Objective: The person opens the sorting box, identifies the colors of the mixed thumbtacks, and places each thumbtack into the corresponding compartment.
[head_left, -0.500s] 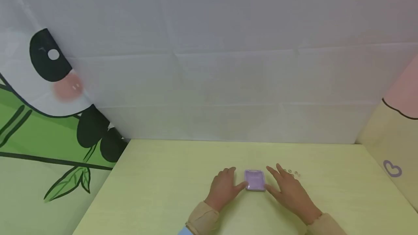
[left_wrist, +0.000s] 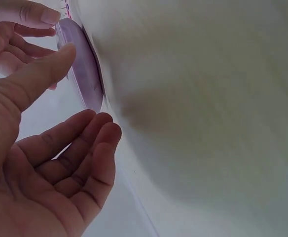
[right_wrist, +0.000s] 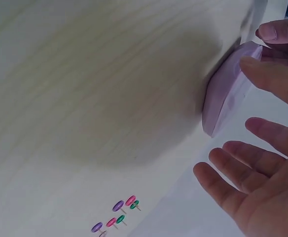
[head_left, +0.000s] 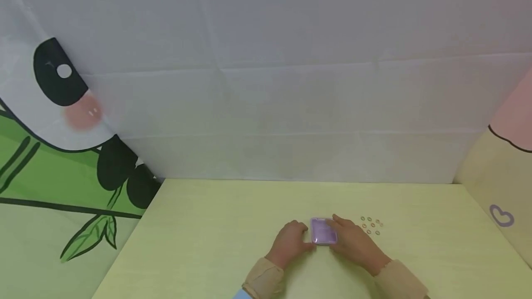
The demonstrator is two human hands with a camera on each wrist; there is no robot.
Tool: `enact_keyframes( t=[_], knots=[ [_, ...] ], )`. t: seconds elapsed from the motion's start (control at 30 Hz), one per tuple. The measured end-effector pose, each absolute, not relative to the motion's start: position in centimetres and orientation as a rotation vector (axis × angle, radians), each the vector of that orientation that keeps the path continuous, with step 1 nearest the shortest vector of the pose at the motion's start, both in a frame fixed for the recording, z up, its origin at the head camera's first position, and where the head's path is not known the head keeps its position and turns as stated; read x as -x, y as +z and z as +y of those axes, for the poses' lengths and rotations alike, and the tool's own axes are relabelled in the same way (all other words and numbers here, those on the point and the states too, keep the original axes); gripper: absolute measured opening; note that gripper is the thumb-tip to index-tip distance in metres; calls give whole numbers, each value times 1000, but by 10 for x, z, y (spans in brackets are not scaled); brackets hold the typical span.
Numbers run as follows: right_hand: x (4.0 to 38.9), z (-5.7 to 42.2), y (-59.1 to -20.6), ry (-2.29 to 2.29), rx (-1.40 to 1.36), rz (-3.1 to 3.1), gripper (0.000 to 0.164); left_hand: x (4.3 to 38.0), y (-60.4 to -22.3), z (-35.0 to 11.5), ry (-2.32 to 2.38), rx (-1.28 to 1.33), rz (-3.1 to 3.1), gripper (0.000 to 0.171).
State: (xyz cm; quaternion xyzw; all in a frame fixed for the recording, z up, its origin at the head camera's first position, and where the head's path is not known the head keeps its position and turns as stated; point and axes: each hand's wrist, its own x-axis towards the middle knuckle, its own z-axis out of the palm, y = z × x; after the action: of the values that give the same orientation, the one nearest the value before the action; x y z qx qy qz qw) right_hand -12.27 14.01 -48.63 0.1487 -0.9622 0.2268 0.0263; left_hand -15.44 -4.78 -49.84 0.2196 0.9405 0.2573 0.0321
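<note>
A small purple square case (head_left: 323, 231) with a raised rim lies on the table between my two hands. My left hand (head_left: 288, 243) is at its left side, thumb tip at the near left corner. In the left wrist view the other fingers of that hand bend loosely and hold nothing. My right hand (head_left: 356, 244) is at the right side of the case (right_wrist: 229, 91); its fingertips overlap the far right part and its thumb is by the near right corner. Fingers of the right hand look spread in the right wrist view.
Several tiny purple, pink and green discs (right_wrist: 118, 206) with thin stems lie on the pale yellow table (head_left: 216, 225), right of my right hand. A grey-white wall sheet (head_left: 266, 105) stands behind the table, with a printed cartoon panel at the left.
My right hand has moved left onto the right side of the case, uncovering more of the small discs. The left hand has shifted slightly, its fingers more bent.
</note>
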Motion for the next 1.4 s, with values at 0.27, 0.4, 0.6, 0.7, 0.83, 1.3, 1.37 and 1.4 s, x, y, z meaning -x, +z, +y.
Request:
enact_keyframes(
  t=[0.27,0.4,0.6,0.7,0.83,1.3,1.37,1.4],
  knots=[
    [132,140,-488,691,-509,-2986,55,158,-495,-39,862,-642,2837,35],
    [138,142,-488,663,-575,-2964,49,161,-493,-36,863,-644,2842,31],
    [144,147,-485,663,-655,-2947,44,164,-491,-33,887,-655,2830,27],
    [146,149,-483,696,-667,-2937,43,166,-490,-32,890,-654,2824,26],
    [147,151,-479,753,-666,-2945,43,168,-489,-30,883,-644,2828,25],
    [162,165,-479,854,-734,-3019,42,178,-494,-25,951,-598,2884,15],
    [165,167,-477,897,-744,-3021,40,179,-496,-23,959,-573,2891,14],
    [166,168,-476,919,-745,-3024,40,180,-497,-23,965,-563,2893,14]
  ],
)
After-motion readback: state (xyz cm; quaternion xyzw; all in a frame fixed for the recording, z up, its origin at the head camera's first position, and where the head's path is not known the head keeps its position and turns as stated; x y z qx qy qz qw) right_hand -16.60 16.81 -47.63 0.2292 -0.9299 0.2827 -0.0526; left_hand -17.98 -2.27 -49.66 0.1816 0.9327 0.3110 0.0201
